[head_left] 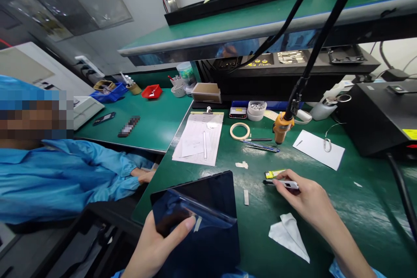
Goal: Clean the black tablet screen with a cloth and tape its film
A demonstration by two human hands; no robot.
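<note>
My left hand [171, 236] grips the lower left side of a dark tablet-like screen [218, 247], its thumb lying on the front. A clear film is lifted in a fold across that face, with a small strip of tape [198, 224] beside the thumb. Over the bench, my right hand [301, 193] pinches a grey-white utility knife [288, 185] whose black end points left. Just behind the knife lies a yellow-green packet [273, 173]. A crumpled white cloth [289, 236] is nearer to me, and a short pale strip [246, 197] lies between the screen and the knife.
An orange electric screwdriver [282, 128] hangs over the green bench. Behind are a tape roll [240, 131], tweezers [260, 146], a clipboard with papers [197, 139] and a white card [319, 150]. A black box [381, 117] stands right. A co-worker in blue [81, 173] sits left.
</note>
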